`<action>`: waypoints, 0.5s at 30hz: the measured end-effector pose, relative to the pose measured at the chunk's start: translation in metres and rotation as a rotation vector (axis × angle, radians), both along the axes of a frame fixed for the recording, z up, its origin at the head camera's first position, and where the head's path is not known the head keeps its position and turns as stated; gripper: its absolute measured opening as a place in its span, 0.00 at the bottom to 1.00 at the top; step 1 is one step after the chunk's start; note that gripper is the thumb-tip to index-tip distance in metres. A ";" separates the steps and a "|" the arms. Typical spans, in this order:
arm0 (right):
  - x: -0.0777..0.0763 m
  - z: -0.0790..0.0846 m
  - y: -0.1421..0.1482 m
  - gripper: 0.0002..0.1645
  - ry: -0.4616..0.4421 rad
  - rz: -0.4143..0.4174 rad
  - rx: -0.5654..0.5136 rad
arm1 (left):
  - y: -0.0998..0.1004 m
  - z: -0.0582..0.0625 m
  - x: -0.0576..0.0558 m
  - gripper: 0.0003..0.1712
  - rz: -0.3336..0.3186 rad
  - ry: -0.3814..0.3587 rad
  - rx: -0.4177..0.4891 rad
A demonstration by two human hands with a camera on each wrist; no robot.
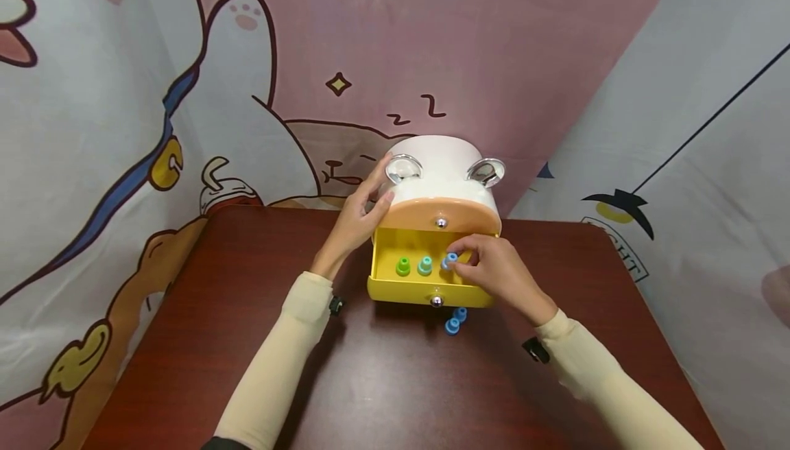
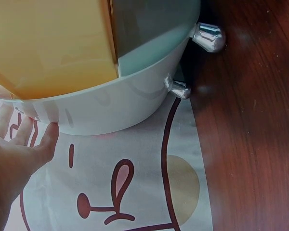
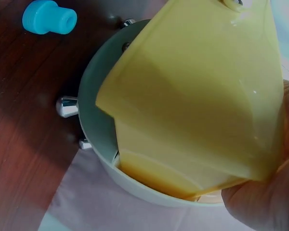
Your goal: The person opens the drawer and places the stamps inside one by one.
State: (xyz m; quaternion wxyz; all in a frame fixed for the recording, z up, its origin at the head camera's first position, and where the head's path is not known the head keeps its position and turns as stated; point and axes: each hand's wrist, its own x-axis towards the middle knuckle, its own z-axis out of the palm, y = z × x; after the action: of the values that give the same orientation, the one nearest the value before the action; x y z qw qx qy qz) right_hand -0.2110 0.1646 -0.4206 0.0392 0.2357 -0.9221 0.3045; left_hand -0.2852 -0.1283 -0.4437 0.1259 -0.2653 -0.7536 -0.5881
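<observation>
A white round-topped drawer box [image 1: 441,169] with silver ears stands at the table's back. Its yellow lower drawer [image 1: 401,291] is pulled out; the orange upper drawer [image 1: 420,215] is closed. Inside the yellow drawer a green peg [image 1: 403,267] and a teal peg [image 1: 425,266] stand side by side. To their right my right hand [image 1: 496,268] pinches a blue peg [image 1: 450,261] between thumb and fingers. My left hand [image 1: 358,220], fingers extended, touches the box's left side; its fingertips meet the white wall [image 2: 111,113] in the left wrist view.
Two blue pegs [image 1: 453,326] lie close together on the dark wooden table [image 1: 370,381], in front of the drawer. Short silver feet [image 2: 209,37] hold the box up. A cartoon-printed cloth [image 1: 494,45] hangs directly behind the table.
</observation>
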 end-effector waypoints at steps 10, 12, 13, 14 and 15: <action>-0.009 0.002 -0.004 0.05 0.005 0.023 0.123 | 0.003 -0.002 -0.001 0.39 -0.017 0.012 0.016; -0.011 0.003 -0.007 0.04 -0.006 0.019 0.151 | 0.003 -0.002 -0.001 0.39 -0.020 0.015 0.018; -0.012 0.003 -0.008 0.04 -0.012 0.016 0.164 | 0.002 -0.002 -0.001 0.39 -0.019 0.017 0.019; -0.012 0.003 -0.009 0.04 -0.017 0.016 0.176 | 0.001 -0.002 -0.001 0.39 -0.019 0.019 0.020; -0.013 0.003 -0.011 0.04 -0.024 0.014 0.186 | 0.000 -0.002 -0.001 0.39 -0.018 0.019 0.021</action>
State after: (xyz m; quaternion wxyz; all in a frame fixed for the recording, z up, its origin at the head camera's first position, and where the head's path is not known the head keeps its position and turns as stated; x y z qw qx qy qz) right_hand -0.2240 0.1539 -0.4172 0.0039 0.2411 -0.9450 0.2209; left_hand -0.2858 -0.1278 -0.4455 0.1305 -0.2765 -0.7437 -0.5945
